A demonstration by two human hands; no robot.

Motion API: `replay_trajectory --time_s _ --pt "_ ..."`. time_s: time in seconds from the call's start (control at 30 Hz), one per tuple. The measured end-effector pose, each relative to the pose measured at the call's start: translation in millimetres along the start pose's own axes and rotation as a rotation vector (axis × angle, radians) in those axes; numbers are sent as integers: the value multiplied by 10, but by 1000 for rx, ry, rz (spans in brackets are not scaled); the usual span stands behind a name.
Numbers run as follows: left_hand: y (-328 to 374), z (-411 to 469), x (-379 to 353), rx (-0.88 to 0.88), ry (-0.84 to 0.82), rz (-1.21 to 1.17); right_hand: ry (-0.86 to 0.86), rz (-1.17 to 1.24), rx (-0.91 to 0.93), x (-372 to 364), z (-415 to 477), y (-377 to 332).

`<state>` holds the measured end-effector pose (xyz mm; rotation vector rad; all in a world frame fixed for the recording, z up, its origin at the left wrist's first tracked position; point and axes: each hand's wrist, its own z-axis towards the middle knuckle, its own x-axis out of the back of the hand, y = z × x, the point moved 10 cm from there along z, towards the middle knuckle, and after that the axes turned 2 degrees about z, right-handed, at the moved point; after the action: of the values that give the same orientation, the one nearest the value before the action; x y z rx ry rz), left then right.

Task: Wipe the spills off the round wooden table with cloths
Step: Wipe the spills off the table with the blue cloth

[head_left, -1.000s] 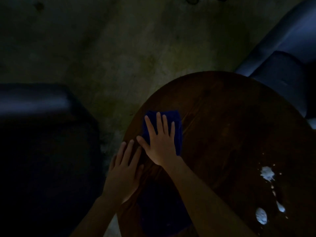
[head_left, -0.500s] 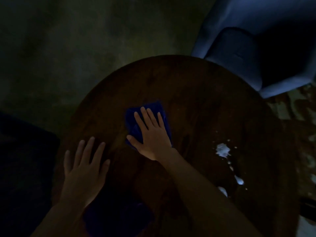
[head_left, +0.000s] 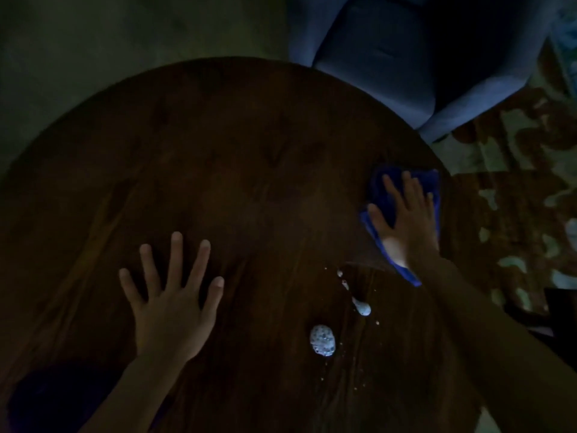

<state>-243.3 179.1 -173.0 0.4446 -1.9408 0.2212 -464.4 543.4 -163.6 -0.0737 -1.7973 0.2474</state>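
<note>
The round wooden table (head_left: 234,157) fills most of the dim view. My right hand (head_left: 406,220) lies flat with spread fingers on a blue cloth (head_left: 379,189) at the table's right edge. My left hand (head_left: 173,304) rests palm down on the bare wood at the near left, fingers apart, holding nothing. A foamy white blob (head_left: 322,340) sits between my arms. A smaller white spill (head_left: 362,307) with a trail of droplets lies just right of it, below the cloth.
A blue armchair (head_left: 390,57) stands against the table's far right edge. A patterned rug (head_left: 515,198) covers the floor on the right. Dull greenish floor (head_left: 93,42) lies beyond the table on the left. A dark shape (head_left: 56,398) overlaps the near left edge.
My right hand has slid the blue cloth from the table's middle to its right edge, past the upper spill patch, which no longer shows. My left hand stayed flat on the wood.
</note>
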Motion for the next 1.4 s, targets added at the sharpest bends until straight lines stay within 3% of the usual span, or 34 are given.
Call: replay_trajectory --time_s 0.13,0.37,0.43,0.6,0.7,0.77,0.97,1.1,1.27,1.4 --pt "-36 23 27 12 -7 19 28 21 -126 59 -80 480" --pt "-81 51 9 32 -14 29 47 -25 -187 -3 42 -7" --pt "-73 43 11 29 -8 35 19 -39 -32 -75 86 -600" --pt "-126 49 -35 81 -11 30 -133 -77 661 -563 -518 -2206" --pt "-154 68 -73 111 -18 57 -218 -185 935 -734 -791 -2348" --pt "-171 84 -94 114 -34 47 -188 -208 978 -621 -575 -2165" --pt "-109 47 -80 49 -48 12 -82 -116 378 -42 282 -359" --pt "-139 66 -100 55 -40 -31 -50 -63 178 106 -43 639" --pt "-190 91 -209 19 -84 2 -48 -2 18 11 -824 1025" --pt "-207 119 -241 8 -78 -6 -18 12 -190 -162 -1415 742"
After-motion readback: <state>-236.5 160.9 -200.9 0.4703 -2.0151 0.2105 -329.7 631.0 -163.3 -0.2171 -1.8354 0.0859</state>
